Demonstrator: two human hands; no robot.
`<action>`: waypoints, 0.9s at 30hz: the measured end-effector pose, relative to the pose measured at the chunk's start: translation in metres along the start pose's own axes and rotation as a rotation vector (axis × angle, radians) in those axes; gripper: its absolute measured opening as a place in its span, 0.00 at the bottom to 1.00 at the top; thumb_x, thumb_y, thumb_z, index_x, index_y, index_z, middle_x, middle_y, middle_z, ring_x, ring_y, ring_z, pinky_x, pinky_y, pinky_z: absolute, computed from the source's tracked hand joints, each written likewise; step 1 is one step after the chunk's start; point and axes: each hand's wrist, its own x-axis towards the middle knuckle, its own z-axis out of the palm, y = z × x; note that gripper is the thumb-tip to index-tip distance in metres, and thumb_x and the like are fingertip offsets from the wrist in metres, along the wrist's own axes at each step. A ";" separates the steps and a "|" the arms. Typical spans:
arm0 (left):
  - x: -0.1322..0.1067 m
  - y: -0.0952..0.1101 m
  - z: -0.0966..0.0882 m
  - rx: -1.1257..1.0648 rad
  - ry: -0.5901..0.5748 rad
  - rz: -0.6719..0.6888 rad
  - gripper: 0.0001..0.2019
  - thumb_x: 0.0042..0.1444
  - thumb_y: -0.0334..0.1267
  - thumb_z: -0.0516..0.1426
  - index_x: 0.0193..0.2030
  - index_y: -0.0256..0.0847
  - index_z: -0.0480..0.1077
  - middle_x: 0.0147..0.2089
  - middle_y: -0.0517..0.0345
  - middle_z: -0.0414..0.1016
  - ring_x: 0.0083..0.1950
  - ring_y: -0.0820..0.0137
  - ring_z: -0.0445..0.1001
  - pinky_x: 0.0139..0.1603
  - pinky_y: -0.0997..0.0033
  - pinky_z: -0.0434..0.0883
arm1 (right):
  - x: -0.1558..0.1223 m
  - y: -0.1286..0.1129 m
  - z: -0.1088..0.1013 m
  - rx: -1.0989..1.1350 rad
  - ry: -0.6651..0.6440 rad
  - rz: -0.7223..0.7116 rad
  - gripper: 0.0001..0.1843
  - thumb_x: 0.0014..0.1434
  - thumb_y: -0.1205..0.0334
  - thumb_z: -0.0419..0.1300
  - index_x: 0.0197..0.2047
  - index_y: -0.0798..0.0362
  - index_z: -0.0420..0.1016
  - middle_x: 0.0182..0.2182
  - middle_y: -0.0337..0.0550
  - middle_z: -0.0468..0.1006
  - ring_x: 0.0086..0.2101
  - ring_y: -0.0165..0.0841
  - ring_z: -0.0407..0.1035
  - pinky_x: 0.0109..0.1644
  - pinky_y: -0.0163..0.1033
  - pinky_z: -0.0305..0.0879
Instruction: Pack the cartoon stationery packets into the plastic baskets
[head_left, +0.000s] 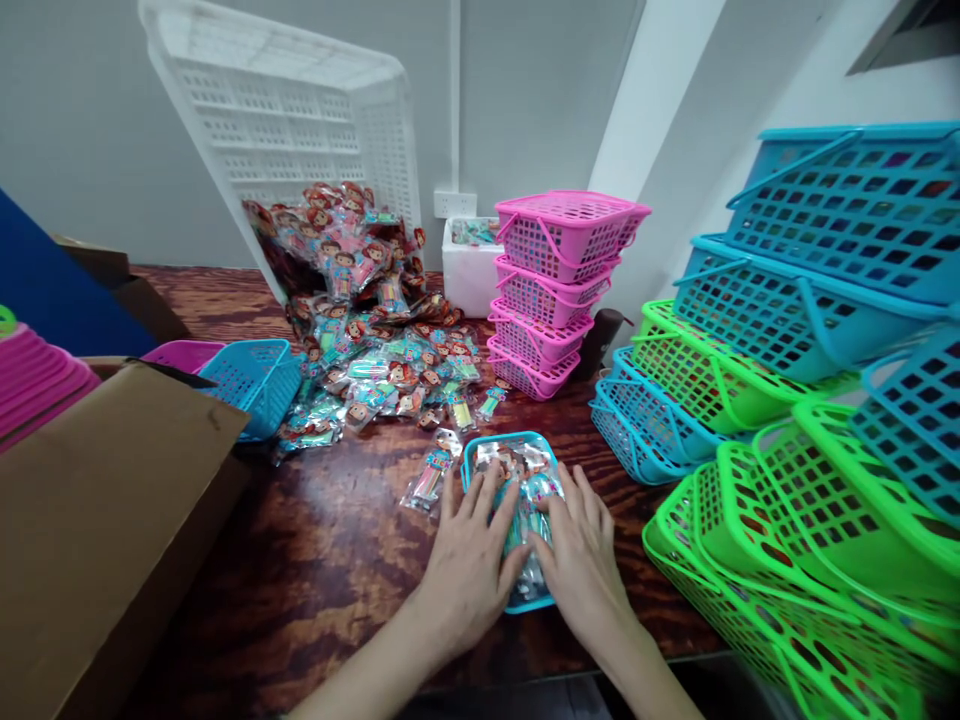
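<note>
A small blue plastic basket [534,604] sits at the table's front, filled with clear packets [531,575] that have cartoon-figure cards inside. Over its left side lies my left hand [472,555], fingers stretched out on the packets and the rim. My right hand [581,550] rests across the right side, fingers spread, thumb near the middle of the packets. Neither hand is closed around anything. Just left of the basket, one loose packet [431,475] with a cartoon figure and coloured sticks lies on the table. The basket's lower walls are hidden.
Behind, a tipped white crate [292,130] spills a heap of packets [382,370]. Pink baskets [540,300] stand stacked behind. Blue baskets [840,215] and green baskets [780,540] crowd the right. A cardboard box [112,500] and an empty-looking blue basket [259,385] stand left.
</note>
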 end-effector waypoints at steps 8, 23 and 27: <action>-0.004 -0.003 0.013 0.059 0.022 -0.072 0.26 0.70 0.48 0.47 0.69 0.39 0.58 0.72 0.44 0.56 0.74 0.50 0.51 0.71 0.33 0.46 | -0.006 -0.010 0.001 -0.043 -0.094 0.012 0.07 0.59 0.64 0.58 0.39 0.57 0.75 0.66 0.64 0.61 0.67 0.55 0.49 0.63 0.65 0.54; -0.002 -0.001 0.002 0.030 -0.037 -0.100 0.29 0.66 0.54 0.50 0.68 0.40 0.61 0.70 0.42 0.61 0.74 0.47 0.50 0.71 0.31 0.42 | 0.012 0.005 -0.005 -0.007 -0.161 -0.129 0.28 0.60 0.72 0.51 0.62 0.48 0.70 0.70 0.48 0.56 0.68 0.48 0.47 0.67 0.62 0.49; -0.004 -0.003 0.006 0.045 -0.027 -0.036 0.27 0.69 0.50 0.47 0.69 0.36 0.59 0.73 0.42 0.53 0.74 0.52 0.50 0.72 0.34 0.40 | 0.008 0.009 0.004 -0.033 -0.171 -0.161 0.31 0.65 0.62 0.51 0.71 0.55 0.56 0.70 0.54 0.53 0.69 0.44 0.46 0.69 0.63 0.47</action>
